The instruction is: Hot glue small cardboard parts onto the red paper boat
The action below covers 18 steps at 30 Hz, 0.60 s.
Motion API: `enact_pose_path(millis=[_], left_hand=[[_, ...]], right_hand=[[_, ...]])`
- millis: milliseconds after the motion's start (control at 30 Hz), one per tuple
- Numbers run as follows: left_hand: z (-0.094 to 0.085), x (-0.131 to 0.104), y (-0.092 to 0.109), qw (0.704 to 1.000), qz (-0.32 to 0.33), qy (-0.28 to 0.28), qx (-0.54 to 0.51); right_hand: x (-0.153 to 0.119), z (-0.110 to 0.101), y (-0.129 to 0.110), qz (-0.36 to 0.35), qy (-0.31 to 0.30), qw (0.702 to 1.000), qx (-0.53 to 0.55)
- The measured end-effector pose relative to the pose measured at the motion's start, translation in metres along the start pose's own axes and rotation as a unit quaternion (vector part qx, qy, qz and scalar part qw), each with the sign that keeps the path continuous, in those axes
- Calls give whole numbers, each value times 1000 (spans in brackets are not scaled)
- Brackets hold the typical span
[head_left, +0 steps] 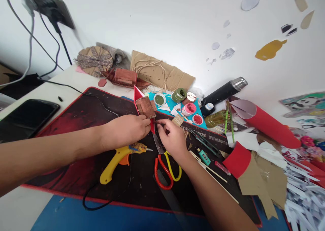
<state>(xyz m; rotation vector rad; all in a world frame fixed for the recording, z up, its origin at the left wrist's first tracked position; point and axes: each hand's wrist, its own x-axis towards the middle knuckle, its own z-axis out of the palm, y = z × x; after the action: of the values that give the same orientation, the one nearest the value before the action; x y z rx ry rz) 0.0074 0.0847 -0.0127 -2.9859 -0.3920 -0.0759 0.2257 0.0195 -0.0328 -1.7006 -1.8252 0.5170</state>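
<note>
My left hand [133, 128] is closed on a small red model boat [138, 95] with a pink inner side, its pointed end tilted up. A brown curved cover [146, 107] sits across the boat's middle. My right hand [172, 136] has its thumb and forefinger pinched at the boat's lower end; whatever lies between them is too small to make out. Just below the hands lie scissors [162, 177] with one red and one yellow handle, their blades partly under the fingers. A yellow glue gun [111, 165] rests below my left wrist, nozzle pointing right.
Behind the dark mat [76, 180] stand open paint jars [188, 109] on blue card and a brown model boat [125, 77]. A cutter [205, 143], a green lighter [203, 156] and thin sticks lie right. A phone [27, 117] lies left; a black flask [223, 90] leans behind.
</note>
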Motion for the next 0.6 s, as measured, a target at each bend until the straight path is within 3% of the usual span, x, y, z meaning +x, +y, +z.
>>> enact_pose_path(millis=[600], left_hand=[[7, -3, -5, 997, 22, 69, -31]], right_hand=[[4, 6, -2, -1, 14, 999, 32]])
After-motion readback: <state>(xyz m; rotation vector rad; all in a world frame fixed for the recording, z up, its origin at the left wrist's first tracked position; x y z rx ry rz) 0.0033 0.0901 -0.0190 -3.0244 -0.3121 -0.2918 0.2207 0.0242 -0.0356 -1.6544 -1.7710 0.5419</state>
